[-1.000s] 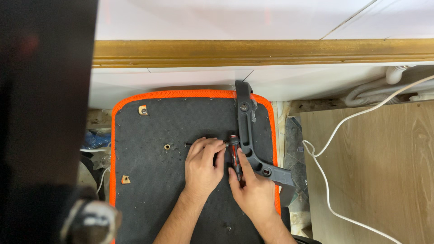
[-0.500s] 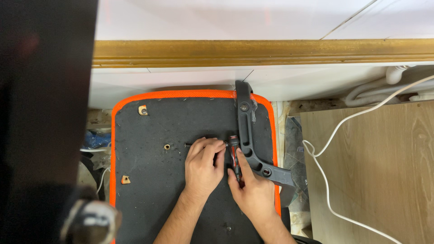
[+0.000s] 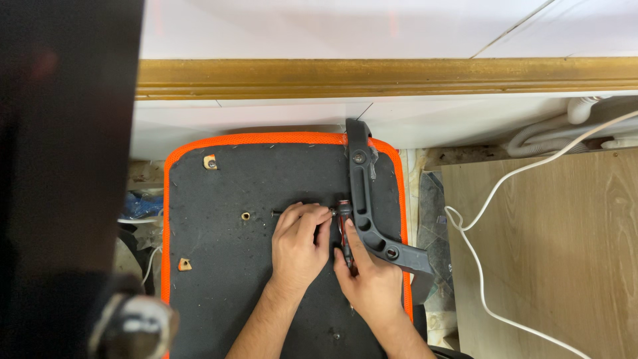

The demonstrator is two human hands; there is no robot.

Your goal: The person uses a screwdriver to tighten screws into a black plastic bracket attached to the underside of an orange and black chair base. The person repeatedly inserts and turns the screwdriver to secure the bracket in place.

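Down nearest to us, our left hand [image 3: 299, 242] rests on the dark grey fabric underside of a chair seat with an orange mesh border [image 3: 226, 266], its fingertips pinched around a small metal bolt [image 3: 330, 211] just beside the armrest bracket. Our right hand [image 3: 372, 282] sits touching it on the right, its grip clenched on a slim dark screwdriver with a red band [image 3: 345, 233], whose tip points up toward the bolt. Both hands meet at that one spot on the seat's right half.

Just right of them runs the black plastic armrest bracket [image 3: 362, 199], lying along the seat's right edge and bending outward near our right wrist. Two brass threaded holes [image 3: 245, 216] and small torn patches show on the bare fabric to the left.

Compared with the pictures from a moment earlier, almost nothing has shifted: both hands hold the same pose at the same point, the bracket lies as it did, and the view has not moved. We judge that the fastening at this hole goes on slowly, by small turns.

Further off, a white cable [image 3: 492, 199] loops over a pale wooden board [image 3: 551, 266], and beyond the seat runs a golden-brown wooden moulding [image 3: 372, 76] along the white wall.
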